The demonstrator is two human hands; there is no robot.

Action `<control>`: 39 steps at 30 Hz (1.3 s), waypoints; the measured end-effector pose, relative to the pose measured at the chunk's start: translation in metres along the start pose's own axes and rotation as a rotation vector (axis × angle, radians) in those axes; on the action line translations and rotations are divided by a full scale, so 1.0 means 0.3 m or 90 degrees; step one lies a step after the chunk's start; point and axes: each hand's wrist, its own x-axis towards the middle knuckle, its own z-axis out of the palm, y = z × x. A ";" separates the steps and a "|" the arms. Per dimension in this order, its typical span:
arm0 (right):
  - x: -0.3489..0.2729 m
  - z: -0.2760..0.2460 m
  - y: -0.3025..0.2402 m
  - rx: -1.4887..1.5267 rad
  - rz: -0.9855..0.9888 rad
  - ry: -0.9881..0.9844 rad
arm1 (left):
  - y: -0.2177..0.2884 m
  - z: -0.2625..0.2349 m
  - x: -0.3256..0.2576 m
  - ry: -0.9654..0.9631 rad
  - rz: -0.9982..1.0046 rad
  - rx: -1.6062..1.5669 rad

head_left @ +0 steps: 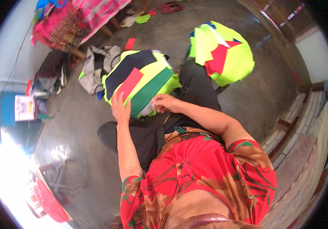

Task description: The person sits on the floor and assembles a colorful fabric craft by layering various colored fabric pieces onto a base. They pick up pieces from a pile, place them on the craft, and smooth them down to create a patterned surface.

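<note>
- Two hands on one stack of cut fabric pieces (141, 82), resting on the lap over black cloth (194, 86); stack shows neon yellow, black, green and red layers.
- Left hand (121, 110) lies flat and open on the near left edge of the stack; palm down, gripping nothing.
- Right hand (166, 102) at the stack's near right edge; fingers curled, pinching the fabric edge, it seems.
- Second bundle of neon yellow pieces (223, 51) sits beyond the knee, apart from the hands.
- Judgement: keep the flat palm pressing so layers stay aligned; lift only one edge at a time; avoid sliding the top red piece.
- Floor (248, 103) concrete; striped cloth (97, 70) lies left.
</note>
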 end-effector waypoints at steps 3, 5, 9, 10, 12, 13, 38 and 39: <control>-0.012 -0.005 -0.006 0.004 -0.035 -0.023 | 0.010 0.029 0.002 -0.077 0.000 -0.026; -0.042 -0.005 -0.028 0.004 -0.071 -0.033 | 0.016 0.042 0.011 -0.099 -0.007 -0.027; -0.159 0.016 -0.138 -0.018 -0.235 -0.030 | 0.007 0.039 0.007 -0.109 0.008 -0.033; -0.191 0.002 -0.172 -0.024 -0.305 -0.021 | 0.001 0.043 0.007 -0.105 0.005 -0.027; -0.269 -0.048 -0.271 -0.218 -0.462 0.158 | -0.005 0.051 -0.003 -0.103 -0.002 -0.018; -0.280 -0.110 -0.297 -0.351 -0.559 0.333 | -0.008 0.055 0.000 -0.105 0.006 -0.020; -0.448 -0.652 -0.431 -0.666 -0.083 1.052 | -0.005 0.053 0.005 -0.072 0.009 -0.044; -0.456 -0.651 -0.441 -0.650 -0.059 1.033 | -0.005 0.053 0.007 -0.075 0.005 -0.046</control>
